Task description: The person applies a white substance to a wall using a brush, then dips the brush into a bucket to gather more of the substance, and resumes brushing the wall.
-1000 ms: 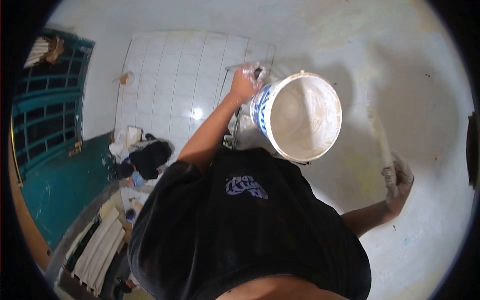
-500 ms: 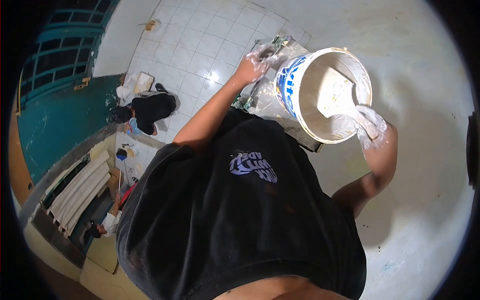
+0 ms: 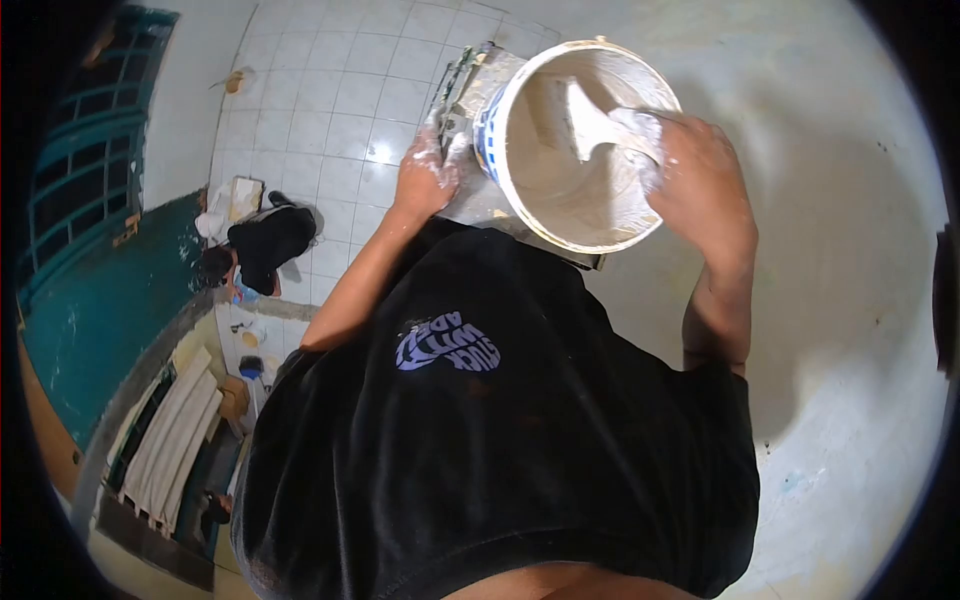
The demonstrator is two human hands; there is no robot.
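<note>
A white bucket (image 3: 520, 90) with blue lettering, smeared inside with pale plaster, stands in front of my chest on a plaster-spattered board (image 3: 470, 80). My left hand (image 3: 425, 180), coated in plaster, grips the board's edge beside the bucket. My right hand (image 3: 700, 185) reaches over the bucket's rim and holds a flat trowel (image 3: 590, 125) whose blade is down inside the bucket. My black T-shirt fills the lower half of the view.
A pale plastered wall (image 3: 830, 300) is on the right. Far below, a white tiled floor (image 3: 330, 110), where another person in black (image 3: 260, 245) crouches. A teal wall (image 3: 80, 320) and window bars are at left, with stacked pale boards (image 3: 175, 440) below.
My right hand left the wall, swung in and put the trowel into the bucket. The view tilted, and the bucket now sits higher and more central in it.
</note>
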